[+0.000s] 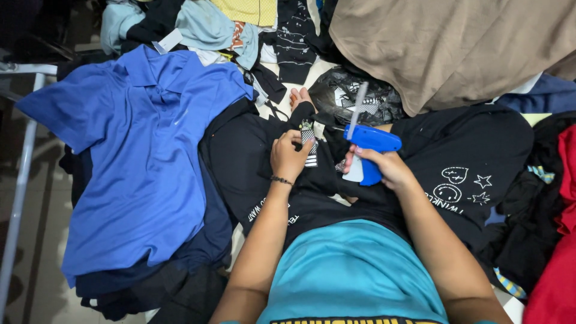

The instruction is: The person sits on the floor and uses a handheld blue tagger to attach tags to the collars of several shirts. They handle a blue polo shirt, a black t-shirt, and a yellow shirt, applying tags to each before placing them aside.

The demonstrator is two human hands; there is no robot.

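Observation:
My left hand (290, 157) pinches a small striped paper tag (308, 143) against a black garment (252, 162) spread over my lap. My right hand (384, 168) grips a blue tagging gun (369, 144), its needle end pointing left toward the tag. A thin bracelet sits on my left wrist. Toes of my foot (300, 96) show just beyond the garment.
A blue polo shirt (144, 150) lies flat on the left over darker clothes. A tan cloth (456, 48) covers the upper right, beside a black plastic bag (354, 96). Another black shirt with white doodles (462, 162) lies to the right, red fabric (561, 252) beyond it. A metal frame (21, 180) stands at far left.

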